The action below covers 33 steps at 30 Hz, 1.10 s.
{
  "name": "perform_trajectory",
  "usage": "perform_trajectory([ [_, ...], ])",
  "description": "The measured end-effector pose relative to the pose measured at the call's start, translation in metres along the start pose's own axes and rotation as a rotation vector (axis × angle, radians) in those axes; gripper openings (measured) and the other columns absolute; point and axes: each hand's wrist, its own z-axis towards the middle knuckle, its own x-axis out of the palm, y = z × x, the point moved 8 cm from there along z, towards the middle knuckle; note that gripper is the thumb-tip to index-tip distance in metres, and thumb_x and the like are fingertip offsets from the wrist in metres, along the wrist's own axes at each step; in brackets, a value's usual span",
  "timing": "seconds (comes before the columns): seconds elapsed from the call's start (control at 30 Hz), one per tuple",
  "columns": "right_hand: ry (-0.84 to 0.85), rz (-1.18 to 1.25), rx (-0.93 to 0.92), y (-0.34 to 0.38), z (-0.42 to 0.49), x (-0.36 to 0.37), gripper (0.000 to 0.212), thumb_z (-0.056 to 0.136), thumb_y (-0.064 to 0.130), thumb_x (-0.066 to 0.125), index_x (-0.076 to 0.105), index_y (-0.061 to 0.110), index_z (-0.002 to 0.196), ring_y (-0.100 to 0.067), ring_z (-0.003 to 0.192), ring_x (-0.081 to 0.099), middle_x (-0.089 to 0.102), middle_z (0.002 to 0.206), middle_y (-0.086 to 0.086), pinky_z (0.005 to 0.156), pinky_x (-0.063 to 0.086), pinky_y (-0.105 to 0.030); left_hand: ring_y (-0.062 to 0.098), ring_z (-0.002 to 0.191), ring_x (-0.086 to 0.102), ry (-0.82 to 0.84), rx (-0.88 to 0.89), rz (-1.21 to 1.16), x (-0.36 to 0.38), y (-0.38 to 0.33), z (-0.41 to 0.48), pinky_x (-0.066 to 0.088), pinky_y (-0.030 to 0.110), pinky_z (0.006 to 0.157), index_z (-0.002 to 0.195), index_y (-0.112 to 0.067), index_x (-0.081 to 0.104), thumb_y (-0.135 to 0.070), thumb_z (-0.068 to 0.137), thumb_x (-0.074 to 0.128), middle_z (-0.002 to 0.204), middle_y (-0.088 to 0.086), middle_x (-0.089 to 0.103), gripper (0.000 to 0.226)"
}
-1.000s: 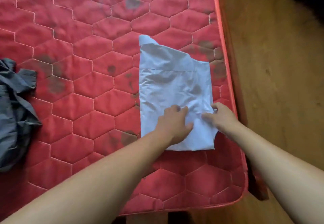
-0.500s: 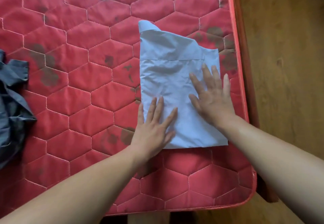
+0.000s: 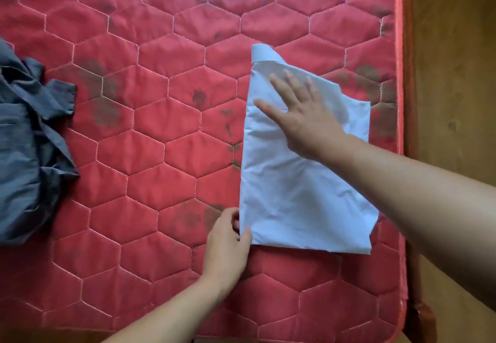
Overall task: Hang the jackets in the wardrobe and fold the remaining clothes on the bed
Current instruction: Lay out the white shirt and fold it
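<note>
A folded white shirt (image 3: 300, 181) is laid flat on the red quilted bed (image 3: 161, 133), near its right edge. Its near left corner is pinched by the fingers of the left hand (image 3: 228, 240), while the right hand (image 3: 303, 117) is pressed on its upper part with fingers spread flat, grasping nothing. A crumpled grey garment (image 3: 26, 141) is seen well apart at the left.

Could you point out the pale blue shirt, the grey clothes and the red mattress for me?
pale blue shirt (image 3: 295, 195), head view, on its flat lower panel.
grey clothes (image 3: 24, 154), head view, middle of the crumpled heap.
red mattress (image 3: 161, 141), head view, bare quilted top.
</note>
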Motion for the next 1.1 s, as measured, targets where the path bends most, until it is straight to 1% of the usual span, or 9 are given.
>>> perform_trajectory([
  [0.07, 0.103, -0.156, -0.150, 0.018, 0.032, 0.003, 0.080, 0.087, 0.012, 0.054, 0.025, 0.035, 0.158, -0.040, 0.155, -0.009, -0.006, 0.169, -0.016, 0.121, 0.003, -0.066, 0.007, 0.068, 0.052, 0.081, -0.025, -0.015, 0.002, 0.001, 0.005, 0.043, 0.027, 0.065, 0.090, -0.028, 0.062, -0.018, 0.087, 0.061, 0.079, -0.009, 0.061, 0.011],
  [0.17, 0.223, -0.381, -0.258, 0.028, 0.057, 0.008, 0.057, 0.091, 0.028, 0.052, 0.040, 0.027, 0.147, -0.038, 0.156, 0.001, 0.020, 0.164, -0.014, 0.116, 0.000, -0.073, 0.017, 0.070, 0.051, 0.175, -0.020, 0.097, -0.008, -0.002, 0.021, 0.042, 0.036, 0.065, 0.081, -0.015, 0.056, -0.019, 0.084, 0.056, 0.076, -0.003, 0.060, 0.005],
  [0.27, 0.230, -0.402, -0.234, 0.020, 0.068, -0.008, 0.029, 0.085, 0.027, 0.047, 0.055, 0.022, 0.112, -0.031, 0.135, 0.044, 0.061, 0.115, -0.004, 0.112, 0.000, -0.077, 0.019, 0.066, 0.046, 0.165, -0.001, 0.187, -0.055, -0.004, 0.053, 0.038, 0.038, 0.060, 0.077, -0.011, 0.052, -0.018, 0.084, 0.055, 0.073, -0.002, 0.056, 0.010],
  [0.37, 0.382, -0.207, -0.015, -0.016, 0.073, -0.017, 0.026, 0.084, 0.036, 0.057, 0.050, 0.022, 0.104, -0.030, 0.095, 0.058, 0.058, 0.083, 0.000, 0.111, 0.020, -0.069, 0.018, 0.070, 0.051, 0.149, 0.048, 0.218, -0.120, -0.018, 0.103, 0.040, 0.033, 0.060, 0.084, -0.013, 0.063, -0.012, 0.086, 0.055, 0.076, -0.002, 0.061, 0.008],
  [0.5, 0.508, 0.092, 0.202, -0.053, 0.070, -0.019, 0.030, 0.082, 0.030, 0.071, 0.057, 0.020, 0.108, -0.030, 0.090, 0.058, 0.065, 0.102, -0.009, 0.084, 0.051, -0.045, 0.027, 0.094, 0.060, -0.112, 0.247, 0.254, -0.196, -0.071, 0.177, 0.045, 0.034, 0.079, 0.108, -0.010, 0.068, -0.004, 0.086, 0.053, 0.101, 0.011, 0.067, 0.027],
  [0.63, 0.105, 0.055, 0.273, -0.041, 0.049, -0.024, 0.034, 0.091, 0.022, 0.065, 0.054, 0.016, 0.123, -0.038, 0.114, 0.053, 0.057, 0.121, -0.018, 0.105, 0.036, -0.058, 0.037, 0.136, 0.037, -0.365, 0.323, 0.403, -0.201, -0.100, 0.194, 0.035, 0.046, 0.109, 0.150, -0.018, 0.040, -0.015, 0.089, 0.057, 0.149, 0.020, 0.035, 0.063],
  [0.73, -0.067, 0.035, 0.220, 0.013, 0.012, -0.009, 0.060, 0.095, 0.048, 0.056, 0.047, 0.014, 0.143, -0.039, 0.148, 0.027, 0.036, 0.155, -0.022, 0.116, 0.007, -0.070, 0.036, 0.155, 0.006, -0.252, 0.521, 0.714, -0.146, -0.085, 0.166, 0.019, 0.060, 0.117, 0.160, -0.028, 0.024, -0.035, 0.097, 0.056, 0.168, 0.018, 0.005, 0.071],
  [0.87, 0.123, 0.005, 0.214, 0.038, -0.021, 0.057, 0.087, 0.091, 0.078, 0.025, 0.013, 0.030, 0.162, -0.036, 0.156, -0.009, -0.006, 0.170, -0.011, 0.117, -0.003, -0.072, 0.030, 0.156, -0.007, -0.093, 0.587, 0.986, -0.112, -0.025, 0.158, 0.004, 0.065, 0.120, 0.160, -0.038, 0.008, -0.057, 0.102, 0.030, 0.169, 0.012, -0.010, 0.065],
  [1.1, 0.105, 0.014, 0.228, 0.031, -0.022, 0.073, 0.091, 0.087, 0.081, 0.015, 0.006, 0.032, 0.162, -0.037, 0.155, -0.013, -0.010, 0.170, -0.011, 0.117, -0.003, -0.072, 0.028, 0.155, -0.015, -0.117, 0.560, 0.918, -0.115, -0.017, 0.164, -0.001, 0.065, 0.120, 0.161, -0.040, 0.005, -0.064, 0.099, 0.024, 0.168, 0.010, -0.017, 0.068],
])
